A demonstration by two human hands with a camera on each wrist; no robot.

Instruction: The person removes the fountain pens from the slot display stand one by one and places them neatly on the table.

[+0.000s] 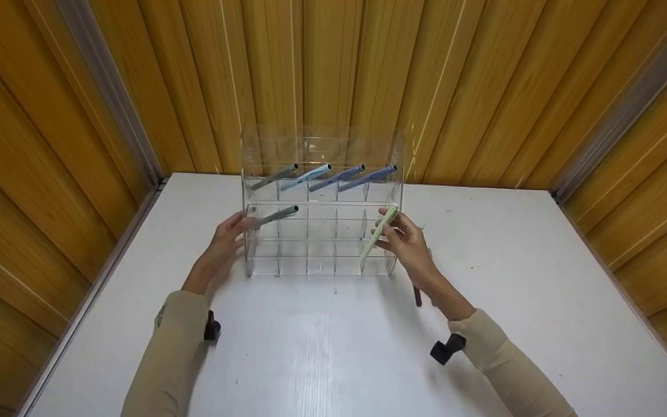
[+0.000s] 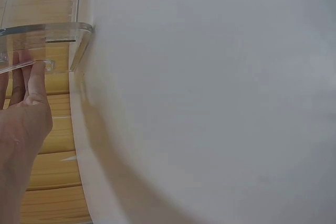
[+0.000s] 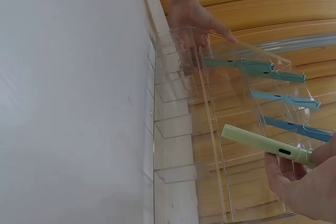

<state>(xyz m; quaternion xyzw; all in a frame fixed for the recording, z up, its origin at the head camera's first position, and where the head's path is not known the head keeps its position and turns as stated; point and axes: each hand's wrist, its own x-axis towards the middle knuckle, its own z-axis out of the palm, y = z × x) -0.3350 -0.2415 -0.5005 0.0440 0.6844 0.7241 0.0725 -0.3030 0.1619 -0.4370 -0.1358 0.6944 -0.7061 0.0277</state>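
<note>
"What's nearest me?"

"Low, right of centre in the head view, a dark red stick (image 1: 417,295), perhaps a pen, on the table (image 1: 322,347); beyond it, my right hand (image 1: 413,250) pinches the pale green pen (image 1: 377,233) between thumb and fingers, closed down to the barrel; it slants in front of the clear rack (image 1: 322,238), just right of centre."

"How will it handle?"

"Light and stiff, I'd judge; smooth enough to twist in a loose pinch; I'd hold it by the cap end, as here, leaving the other tip free."

"My left hand (image 1: 223,240)?"

"At the rack's left side, left of centre; I can't tell whether its fingers curl round the wall or only press; that plastic looks hard, maybe brittle."

"Farther?"

"A grey-green pen (image 1: 278,215) in the middle row; four pens (image 1: 338,178) above; then the wooden wall (image 1: 333,69) across the top."
</note>
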